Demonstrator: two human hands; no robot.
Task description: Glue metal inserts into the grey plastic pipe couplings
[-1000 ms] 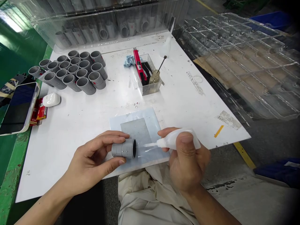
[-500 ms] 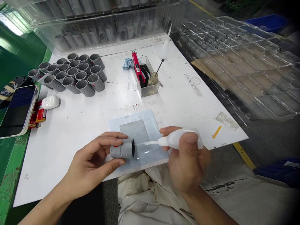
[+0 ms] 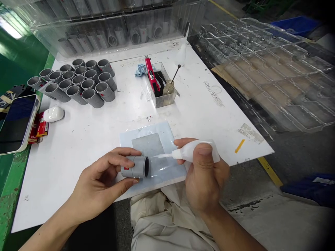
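Between its thumb and fingers, my left hand point(image 3: 104, 179) grips a short grey plastic pipe piece point(image 3: 138, 166) with a small red mark. The piece lies on its side in the grip, its open end turned right. My right hand point(image 3: 205, 174) is wrapped around a white squeeze bottle point(image 3: 192, 150). The bottle's thin nozzle points left and its tip is just short of the pipe's open rim; I cannot tell whether they touch. Under both hands lies a light blue plastic-covered pad point(image 3: 167, 139) with a grey square point(image 3: 148, 144) on it.
Several grey pipe pieces point(image 3: 78, 80) stand at the left. A clear box point(image 3: 164, 101) holds a red cutter point(image 3: 151, 75) and a jar with a brush point(image 3: 169, 87). Another squeeze bottle point(image 3: 181, 55) stands behind. A phone point(image 3: 17, 125) and white mouse point(image 3: 53, 114) lie left; clear trays point(image 3: 274, 76) right.
The bottle has come left, its nozzle tip nearer the pipe's open end. The pipe has turned a little in my left hand, with more of its red mark showing. The view has shifted slightly.
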